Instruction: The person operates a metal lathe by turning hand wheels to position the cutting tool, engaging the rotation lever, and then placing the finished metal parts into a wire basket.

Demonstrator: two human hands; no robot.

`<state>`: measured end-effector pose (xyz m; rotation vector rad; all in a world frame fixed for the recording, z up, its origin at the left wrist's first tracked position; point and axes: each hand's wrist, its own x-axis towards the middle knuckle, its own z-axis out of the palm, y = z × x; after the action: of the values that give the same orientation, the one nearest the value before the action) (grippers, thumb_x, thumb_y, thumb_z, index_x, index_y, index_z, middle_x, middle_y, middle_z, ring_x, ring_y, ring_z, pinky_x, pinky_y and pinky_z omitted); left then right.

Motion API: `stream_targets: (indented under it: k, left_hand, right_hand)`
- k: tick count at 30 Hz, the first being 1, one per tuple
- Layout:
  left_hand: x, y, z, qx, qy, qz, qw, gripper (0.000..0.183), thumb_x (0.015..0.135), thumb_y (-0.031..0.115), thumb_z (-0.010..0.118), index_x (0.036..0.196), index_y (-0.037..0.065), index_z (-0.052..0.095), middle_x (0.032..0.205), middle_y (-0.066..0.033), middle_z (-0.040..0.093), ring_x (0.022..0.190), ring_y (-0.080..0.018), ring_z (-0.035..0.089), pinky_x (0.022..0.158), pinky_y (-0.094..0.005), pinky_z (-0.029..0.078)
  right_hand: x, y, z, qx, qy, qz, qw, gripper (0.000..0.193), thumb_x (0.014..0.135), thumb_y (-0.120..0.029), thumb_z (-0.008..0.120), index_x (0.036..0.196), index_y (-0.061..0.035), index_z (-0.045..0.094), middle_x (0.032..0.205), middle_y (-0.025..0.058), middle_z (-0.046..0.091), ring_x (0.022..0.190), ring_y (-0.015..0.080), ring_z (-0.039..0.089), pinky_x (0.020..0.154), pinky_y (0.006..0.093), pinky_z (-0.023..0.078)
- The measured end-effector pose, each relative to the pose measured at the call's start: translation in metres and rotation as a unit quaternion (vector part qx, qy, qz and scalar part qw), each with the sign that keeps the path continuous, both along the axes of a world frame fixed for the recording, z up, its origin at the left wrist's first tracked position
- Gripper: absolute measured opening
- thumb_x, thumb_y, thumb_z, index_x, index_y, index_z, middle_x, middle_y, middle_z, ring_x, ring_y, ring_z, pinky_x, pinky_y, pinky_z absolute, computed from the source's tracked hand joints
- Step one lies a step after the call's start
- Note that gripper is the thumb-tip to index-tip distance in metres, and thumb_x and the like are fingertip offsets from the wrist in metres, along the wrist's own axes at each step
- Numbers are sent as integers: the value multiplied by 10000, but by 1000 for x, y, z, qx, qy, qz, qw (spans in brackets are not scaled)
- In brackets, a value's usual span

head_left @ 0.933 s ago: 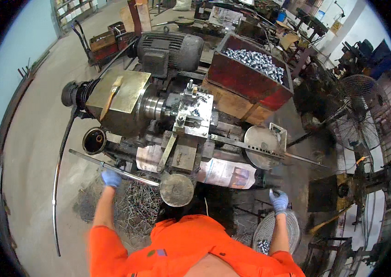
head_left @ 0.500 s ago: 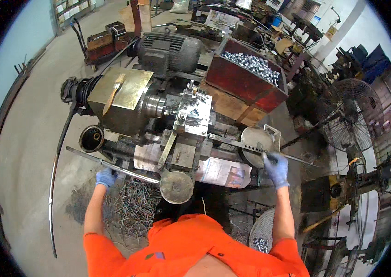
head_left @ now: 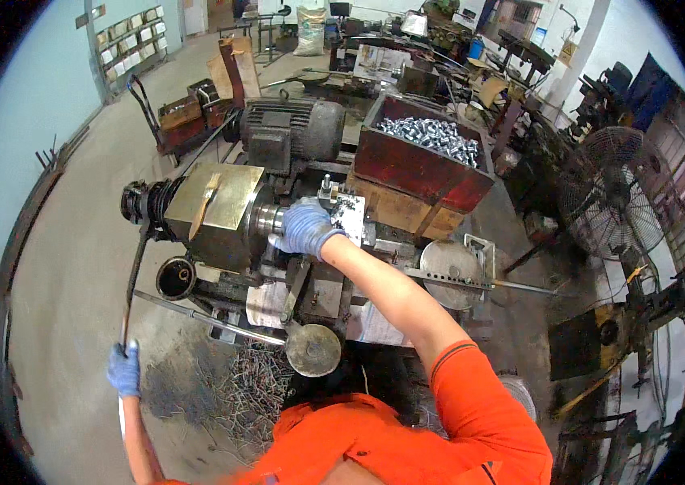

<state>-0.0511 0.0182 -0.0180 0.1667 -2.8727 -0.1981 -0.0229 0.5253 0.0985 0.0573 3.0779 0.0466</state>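
Note:
My left hand (head_left: 124, 369), in a blue glove, is closed round the lower part of a long dark lever (head_left: 137, 279) that hangs from the left end of the lathe. My right hand (head_left: 308, 229), gloved alike, reaches across to the metal chuck (head_left: 268, 219). Its fingers are curled beside the chuck's front; whatever they hold is hidden beneath them. Just right of that hand is the shiny tool block (head_left: 350, 215), with dark chips on it. A brush (head_left: 207, 206) lies on the brass-coloured cover (head_left: 236, 192) of the headstock.
A red bin (head_left: 419, 174) of small shiny metal parts stands behind the lathe, beside the motor (head_left: 294, 129). A long handle (head_left: 205, 318) and a round plate (head_left: 313, 351) jut toward me. Metal shavings (head_left: 237, 396) cover the floor below. A fan (head_left: 613, 194) stands at right.
My left hand has gone from beside the long front handle to the hanging lever, farther left. My right hand has left the perforated bar at right and come to the chuck.

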Motion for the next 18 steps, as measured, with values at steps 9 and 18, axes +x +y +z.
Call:
stream_targets:
  k: [9,18]
  left_hand:
    - [26,33,-5,152,-114,-73,979,324,754,360,643,828,50,583,758,-163,609,700,-335,591,641,-427,449]
    - [-44,57,-5,391,-175,-152,891,220,809,211,625,856,32,508,584,-54,513,418,-133,490,356,-273,393]
  right_hand:
    - [5,-2,-4,-57,29,-11,998,496,724,-521,571,813,-43,668,809,169,646,823,331,602,789,415,462]
    - [32,17,24,-44,130,-78,987,587,794,-563,455,688,-27,670,671,187,623,707,327,618,766,409,452]
